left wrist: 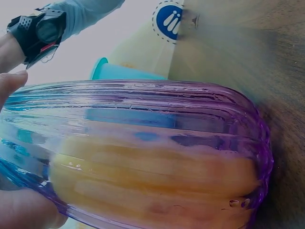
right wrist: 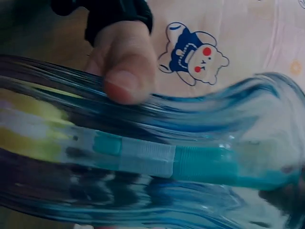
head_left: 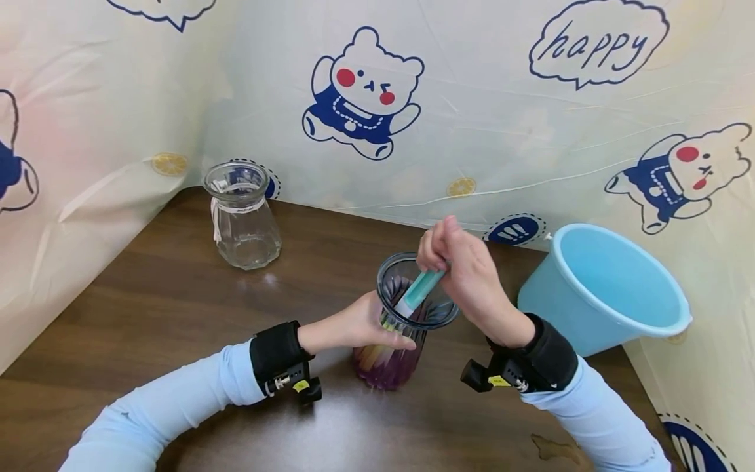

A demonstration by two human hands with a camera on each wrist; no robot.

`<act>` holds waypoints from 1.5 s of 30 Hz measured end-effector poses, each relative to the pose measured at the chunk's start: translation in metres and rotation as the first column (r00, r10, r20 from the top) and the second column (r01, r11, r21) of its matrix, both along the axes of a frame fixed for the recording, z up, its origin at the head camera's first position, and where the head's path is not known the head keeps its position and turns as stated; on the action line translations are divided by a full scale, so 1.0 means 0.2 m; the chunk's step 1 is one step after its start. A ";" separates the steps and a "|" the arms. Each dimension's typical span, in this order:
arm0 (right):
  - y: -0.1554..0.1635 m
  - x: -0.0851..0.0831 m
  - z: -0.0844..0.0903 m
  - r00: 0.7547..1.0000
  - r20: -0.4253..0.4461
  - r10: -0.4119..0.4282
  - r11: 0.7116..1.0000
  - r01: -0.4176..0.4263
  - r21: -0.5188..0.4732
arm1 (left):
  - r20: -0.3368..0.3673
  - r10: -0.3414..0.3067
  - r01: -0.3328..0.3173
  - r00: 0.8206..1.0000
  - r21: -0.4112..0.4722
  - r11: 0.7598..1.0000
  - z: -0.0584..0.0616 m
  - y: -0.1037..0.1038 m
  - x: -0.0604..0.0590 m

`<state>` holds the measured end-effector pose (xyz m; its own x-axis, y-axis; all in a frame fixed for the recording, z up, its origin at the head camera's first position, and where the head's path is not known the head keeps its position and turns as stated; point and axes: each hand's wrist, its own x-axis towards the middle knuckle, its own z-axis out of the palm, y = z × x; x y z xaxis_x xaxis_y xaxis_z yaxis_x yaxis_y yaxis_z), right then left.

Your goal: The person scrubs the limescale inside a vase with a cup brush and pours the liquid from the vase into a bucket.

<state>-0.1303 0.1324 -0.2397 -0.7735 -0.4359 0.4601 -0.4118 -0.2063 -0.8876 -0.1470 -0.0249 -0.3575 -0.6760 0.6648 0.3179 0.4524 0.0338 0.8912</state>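
Observation:
A ribbed glass vase [head_left: 389, 370], bluish at its rim and purple toward its base, leans on the tabletop. My left hand [head_left: 362, 322] grips it around the side, and the left thumb [right wrist: 126, 86] lies along the glass in the right wrist view. From above, my right hand [head_left: 466, 272] holds the teal-and-white handle of a bottle brush [head_left: 422, 290] that reaches down through the mouth. Through the glass, the left wrist view shows the brush's yellow-orange head [left wrist: 143, 179] near the base. The tip of the handle is hidden inside the right hand.
A light blue bucket [head_left: 545, 305] stands at the right, beside the right forearm. At the back left is a clear glass jar [head_left: 250, 229] with a white ribbon on its neck. Patterned sheeting [head_left: 472, 131] hangs behind the brown wooden table [head_left: 159, 288].

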 end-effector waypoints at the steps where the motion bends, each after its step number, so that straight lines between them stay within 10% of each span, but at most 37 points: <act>1: 0.00 0.00 -0.01 1.000 0.003 0.007 1.000 -0.007 0.019 | 0.001 -0.006 0.006 1.000 0.003 1.000 0.00 0.00 0.00; 15: 0.07 0.05 0.14 0.999 0.031 -0.017 0.995 0.020 -0.098 | 0.004 0.006 -0.006 1.000 -0.007 1.000 0.01 0.00 0.01; 23: 0.10 0.11 0.25 0.986 -0.166 -0.002 0.982 -0.029 -0.188 | 0.072 -0.030 0.029 0.997 0.016 0.999 0.01 -0.01 0.01; 38: 0.02 0.08 0.10 0.844 -0.532 0.062 0.998 -0.069 0.007 | 0.047 -0.003 0.003 0.999 -0.012 1.000 0.01 -0.01 0.02; 45: -0.02 0.06 -0.01 0.833 -0.547 0.082 0.987 0.008 0.162 | 0.053 -0.055 0.054 0.997 0.022 0.998 0.01 0.00 0.01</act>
